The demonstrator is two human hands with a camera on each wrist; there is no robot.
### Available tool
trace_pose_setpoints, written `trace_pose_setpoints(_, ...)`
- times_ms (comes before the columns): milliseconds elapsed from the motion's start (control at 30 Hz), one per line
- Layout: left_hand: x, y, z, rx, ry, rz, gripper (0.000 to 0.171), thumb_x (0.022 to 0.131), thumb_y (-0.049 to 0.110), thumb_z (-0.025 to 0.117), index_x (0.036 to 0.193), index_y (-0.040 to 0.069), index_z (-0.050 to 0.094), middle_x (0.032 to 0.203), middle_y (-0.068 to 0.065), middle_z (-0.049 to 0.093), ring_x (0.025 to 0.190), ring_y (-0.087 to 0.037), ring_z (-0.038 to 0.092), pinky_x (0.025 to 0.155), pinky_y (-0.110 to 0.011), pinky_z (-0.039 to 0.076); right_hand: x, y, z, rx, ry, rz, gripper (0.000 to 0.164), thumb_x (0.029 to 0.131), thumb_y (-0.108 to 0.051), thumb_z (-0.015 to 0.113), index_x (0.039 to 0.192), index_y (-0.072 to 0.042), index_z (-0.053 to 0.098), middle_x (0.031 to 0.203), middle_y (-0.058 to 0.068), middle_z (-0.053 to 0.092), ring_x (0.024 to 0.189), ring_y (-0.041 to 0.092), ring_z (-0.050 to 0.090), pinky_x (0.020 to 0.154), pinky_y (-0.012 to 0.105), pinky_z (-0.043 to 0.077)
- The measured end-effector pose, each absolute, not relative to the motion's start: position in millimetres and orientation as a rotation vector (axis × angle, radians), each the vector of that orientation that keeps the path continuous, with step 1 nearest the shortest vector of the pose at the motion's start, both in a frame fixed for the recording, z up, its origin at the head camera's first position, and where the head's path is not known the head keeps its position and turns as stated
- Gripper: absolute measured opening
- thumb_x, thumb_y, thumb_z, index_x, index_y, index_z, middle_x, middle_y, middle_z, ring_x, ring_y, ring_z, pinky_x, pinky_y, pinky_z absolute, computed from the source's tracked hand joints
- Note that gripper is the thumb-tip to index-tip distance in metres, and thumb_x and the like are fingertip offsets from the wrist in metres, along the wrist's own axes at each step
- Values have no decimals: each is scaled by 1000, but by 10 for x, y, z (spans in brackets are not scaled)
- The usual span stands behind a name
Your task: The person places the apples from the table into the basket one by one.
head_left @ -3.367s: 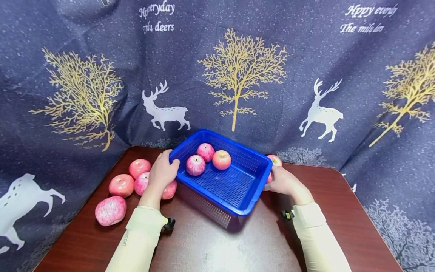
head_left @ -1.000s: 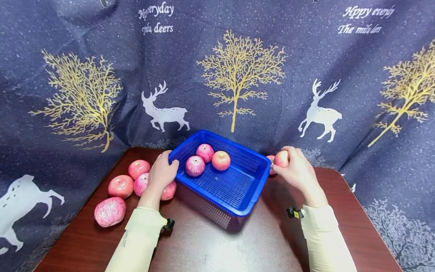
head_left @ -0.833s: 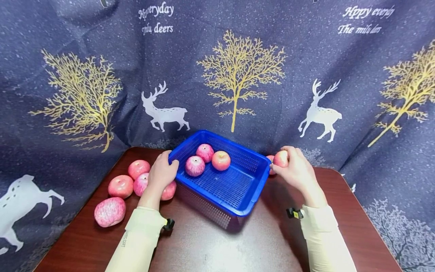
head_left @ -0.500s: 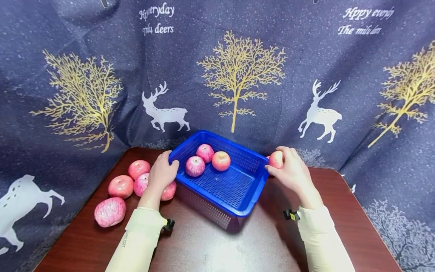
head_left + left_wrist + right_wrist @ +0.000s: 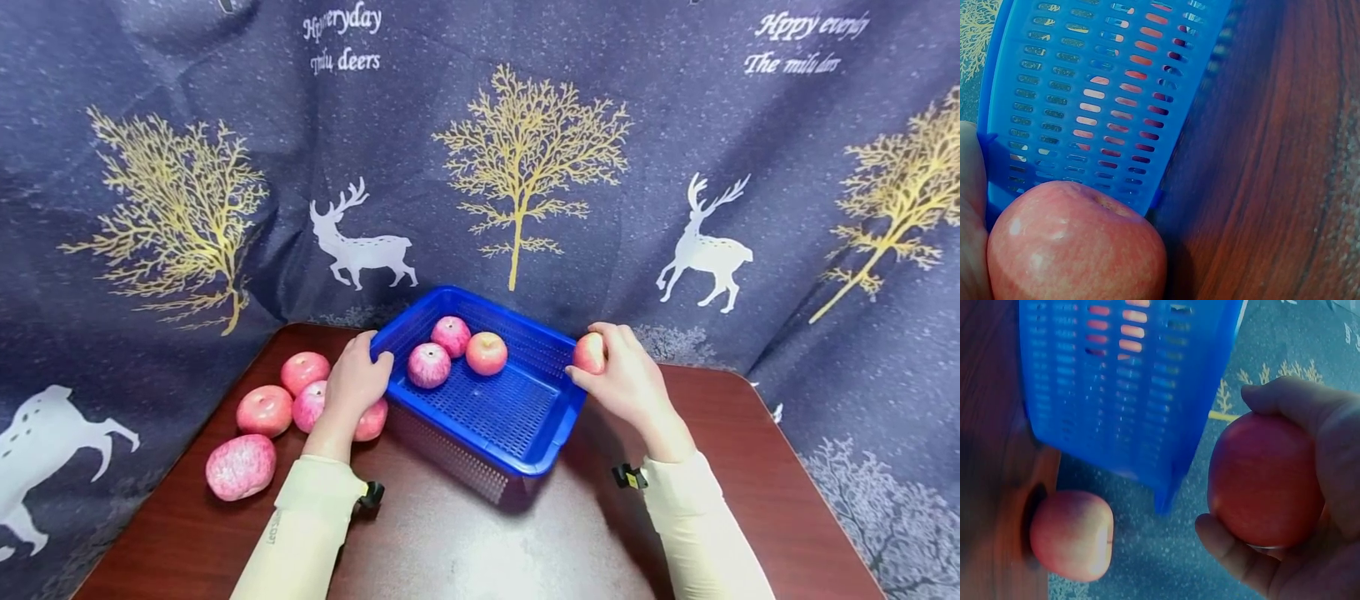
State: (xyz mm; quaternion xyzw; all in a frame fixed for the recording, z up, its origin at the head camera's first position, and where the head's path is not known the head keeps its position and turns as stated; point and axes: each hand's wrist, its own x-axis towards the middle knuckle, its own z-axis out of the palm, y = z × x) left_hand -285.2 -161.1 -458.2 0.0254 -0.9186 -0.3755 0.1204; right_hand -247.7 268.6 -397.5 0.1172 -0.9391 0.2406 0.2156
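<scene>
A blue perforated plastic basket (image 5: 480, 454) stands on the table with three apples inside, among them an orange-red one (image 5: 487, 353). My left hand (image 5: 354, 383) grips its left rim, thumb over the edge. Close to that hand, an apple (image 5: 1079, 244) sits against the basket's outer wall in the left wrist view. My right hand (image 5: 628, 379) holds an apple (image 5: 589, 354) at the basket's right rim. In the right wrist view, fingers and thumb curl round this apple (image 5: 1266, 481), raised above the table. Another apple (image 5: 1072, 535) rests on the table below, hidden in the head view.
Several apples, including a streaked one (image 5: 242, 467) and a redder one (image 5: 266, 410), lie on the brown table (image 5: 480, 550) left of the basket. A dark blue curtain (image 5: 585, 217) with trees and deer hangs right behind the table's back edge.
My right hand first lifted an apple from beside the basket, then carried it left to the right rim. The left hand and the basket have stayed in place.
</scene>
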Motion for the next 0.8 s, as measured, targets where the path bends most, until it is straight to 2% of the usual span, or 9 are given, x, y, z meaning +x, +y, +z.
trace_pose_setpoints(600,-2840,-1611,-4560,70,-2685,-1109,62,108,34,53,161,3,51,156,-23,57,139,-48,59,117,-64,44,-2493,2296,-3885,473,-2656,656,73,83,-36,95,142,-6,65,133,19,67,118,38,67,98,58,56)
trace_pose_setpoints(800,-2845,-1626,-4576,64,-2672,-1110,61,107,33,54,160,3,52,154,-23,59,137,-48,60,117,-64,45,-2543,2123,-3771,571,-2701,519,75,82,-40,93,144,-8,65,134,15,68,114,36,70,94,57,59)
